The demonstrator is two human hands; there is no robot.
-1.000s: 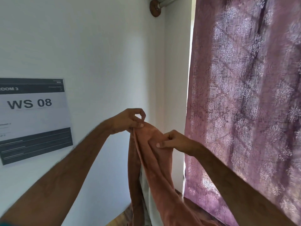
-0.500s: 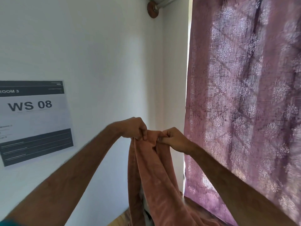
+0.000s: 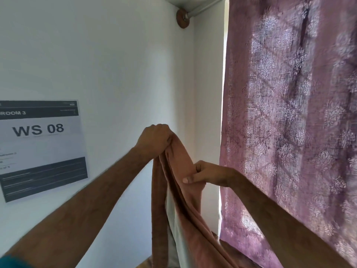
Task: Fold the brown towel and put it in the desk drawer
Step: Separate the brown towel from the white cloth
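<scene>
On the wall at left hangs the WS 08 sign [image 3: 41,147]. The left hand [image 3: 154,139] is clamped on the brown towel [image 3: 179,190] top; the right hand [image 3: 209,174] pinches it lower, having dropped from beside the left. Step: aligning for folding. Next: find corners, bring together. Patterned curtain [image 3: 289,132] at right.

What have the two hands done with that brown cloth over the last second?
The right hand slid down from the top edge and now pinches the brown towel lower. The left hand went from a fingertip pinch to a closed fist at the top. The towel hangs as before; sign and curtain unchanged.
</scene>
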